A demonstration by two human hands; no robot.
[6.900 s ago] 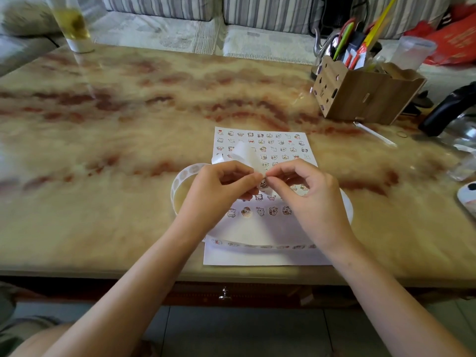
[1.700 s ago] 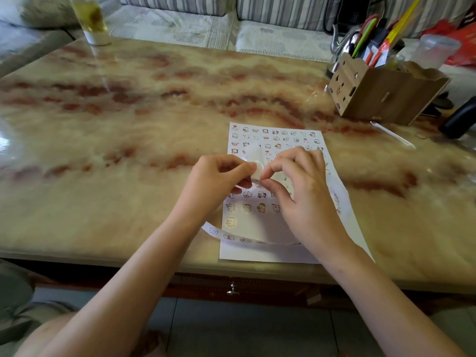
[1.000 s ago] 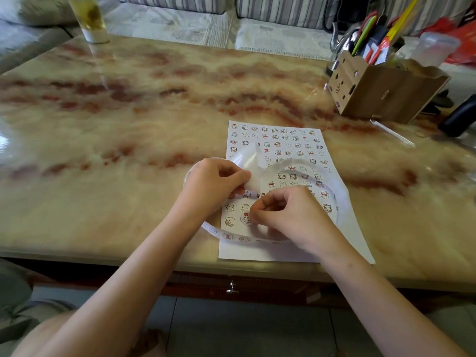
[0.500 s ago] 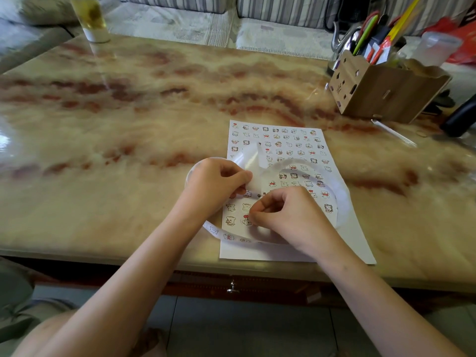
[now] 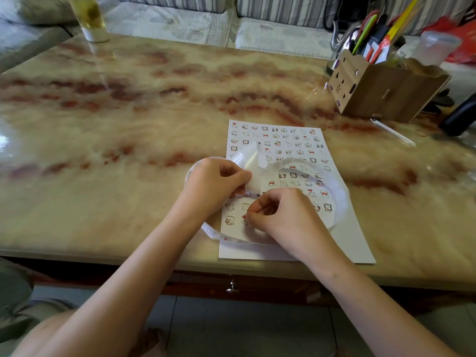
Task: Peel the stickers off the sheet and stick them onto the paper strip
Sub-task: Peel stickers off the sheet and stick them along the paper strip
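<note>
Head view: the right hand (image 5: 286, 217) is low on the sticker sheet (image 5: 283, 140) now. A little under two seconds ago it was up beside the left hand (image 5: 216, 184), and both were pressed together on the paper strip (image 5: 340, 202). Then the right hand came down to the near left part of the sheet. In the last half second almost nothing has moved.

The right hand's fingers (image 5: 260, 204) are curled tight. The thumb and first finger pinch at one sticker (image 5: 244, 220) that has a bit of red on it. I cannot tell if it has come loose from the sheet.

The left hand's fingers (image 5: 242, 176) are curled too. They pinch one end of the strip, and that end sticks up and leans away to the far side. The rest of the strip lies in a big loop on the sheet. It goes round to the right and comes back along the near edge.

There are two hands, one sheet and one strip. Two stickers show on the near left part of the strip. The sheet has many rows of tiny stickers, too small to count.

The sheet lies flat on the marble surface (image 5: 128, 124), close to its near edge. One wooden box (image 5: 386, 91) full of pens stands far right. One glass (image 5: 88, 16) with a yellow drink stands far left.
</note>
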